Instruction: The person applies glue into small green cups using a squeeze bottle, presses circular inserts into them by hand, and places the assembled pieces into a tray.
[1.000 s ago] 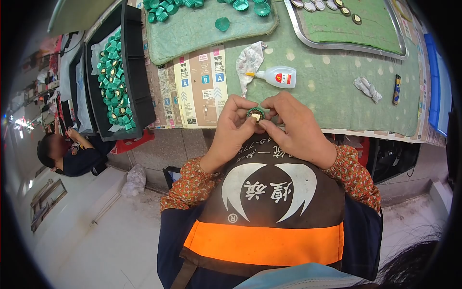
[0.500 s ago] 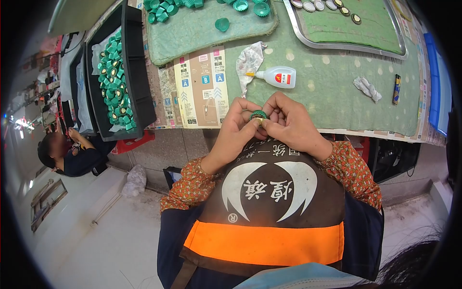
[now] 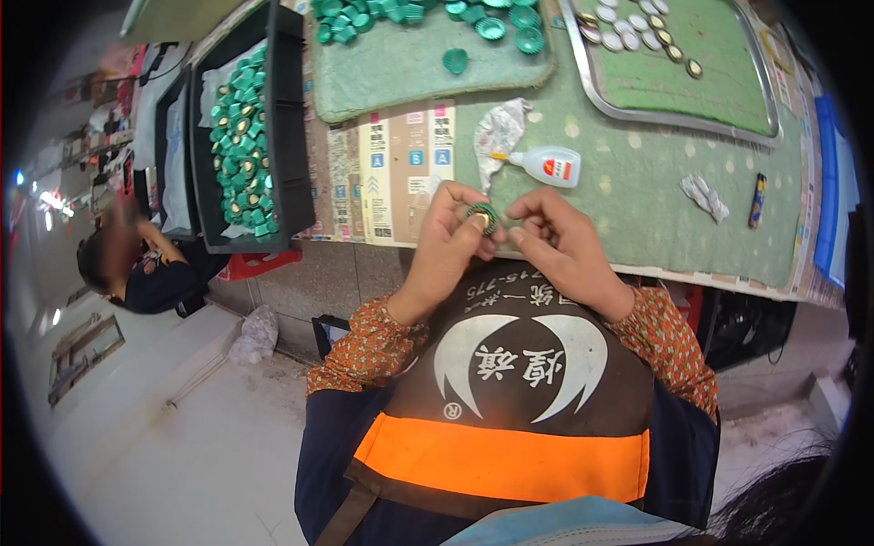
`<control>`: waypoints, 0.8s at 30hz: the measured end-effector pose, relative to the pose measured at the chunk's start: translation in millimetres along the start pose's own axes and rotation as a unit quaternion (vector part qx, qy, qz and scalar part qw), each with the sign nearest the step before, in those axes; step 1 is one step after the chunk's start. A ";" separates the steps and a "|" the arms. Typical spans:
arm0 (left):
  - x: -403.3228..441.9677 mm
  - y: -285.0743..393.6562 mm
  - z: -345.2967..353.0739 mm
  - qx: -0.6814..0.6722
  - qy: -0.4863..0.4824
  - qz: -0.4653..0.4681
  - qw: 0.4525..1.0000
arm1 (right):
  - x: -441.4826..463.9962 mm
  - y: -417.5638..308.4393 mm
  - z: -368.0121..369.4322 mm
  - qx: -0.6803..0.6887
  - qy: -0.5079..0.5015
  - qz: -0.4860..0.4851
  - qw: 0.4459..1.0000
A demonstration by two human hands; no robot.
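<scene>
My left hand (image 3: 443, 244) pinches a small green fluted cup (image 3: 482, 217) between thumb and fingers, just in front of the apron. A pale, gold-edged disc shows inside the cup, partly under the thumb. To its right is my right hand (image 3: 572, 247), with thumb and forefinger apart and nothing visible between them. Beyond the hands a white glue bottle (image 3: 555, 167) with a yellow tip lies on its side. The tip rests by a crumpled, stained cloth (image 3: 499, 132).
A black bin (image 3: 289, 127) at left holds many green cups with discs. More green cups (image 3: 401, 11) lie on a padded board (image 3: 410, 77). A metal-rimmed tray (image 3: 678, 123) carries round discs. A marker-like tube (image 3: 757, 200) and crumpled tissue (image 3: 705, 197) lie right. Another person (image 3: 164, 273) sits at far left.
My right hand has come away from the cup, its thumb and forefinger parting. The left hand keeps the cup, and the disc in it now shows more. The whole view has shifted slightly.
</scene>
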State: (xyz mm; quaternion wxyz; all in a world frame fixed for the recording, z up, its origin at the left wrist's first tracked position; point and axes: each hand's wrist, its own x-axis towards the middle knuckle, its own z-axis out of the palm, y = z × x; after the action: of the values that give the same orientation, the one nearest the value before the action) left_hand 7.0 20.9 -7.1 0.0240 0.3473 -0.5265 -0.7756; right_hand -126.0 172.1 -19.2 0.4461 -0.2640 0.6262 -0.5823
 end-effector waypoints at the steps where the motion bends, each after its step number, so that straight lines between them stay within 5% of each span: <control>1: 1.1 12.5 -6.3 0.032 0.035 0.027 0.999 | 0.1 -3.1 -1.9 -0.013 0.009 -0.026 1.000; 4: 4.9 44.2 -50.0 0.085 0.151 0.211 0.962 | -0.5 -7.2 -13.2 -0.024 0.036 -0.029 0.999; 11: 3.3 113.1 -215.1 0.367 0.445 0.283 0.766 | 1.3 -6.2 -22.4 -0.041 0.077 -0.048 0.995; 15: 8.7 123.3 -248.5 0.556 0.468 0.227 0.649 | -0.5 -10.8 -24.3 -0.108 0.077 -0.065 0.989; 18: 24.1 124.3 -203.5 0.593 0.444 0.337 0.581 | 1.8 -17.8 -27.8 -0.238 0.100 -0.140 0.956; 21: 51.3 120.6 -136.4 0.478 0.287 0.353 0.751 | 10.4 -15.7 -32.2 -0.390 0.122 -0.228 0.884; 24: 86.0 105.8 -82.3 0.515 0.185 0.368 0.752 | 17.4 -25.9 -27.6 -0.494 0.116 -0.241 0.827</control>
State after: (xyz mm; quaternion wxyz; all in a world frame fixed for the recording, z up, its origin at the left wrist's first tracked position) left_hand -46.5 -126.6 20.1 0.2226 0.2233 -0.9184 -0.2390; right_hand -162.8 166.2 -0.7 0.0250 -0.5223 0.7939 -0.3104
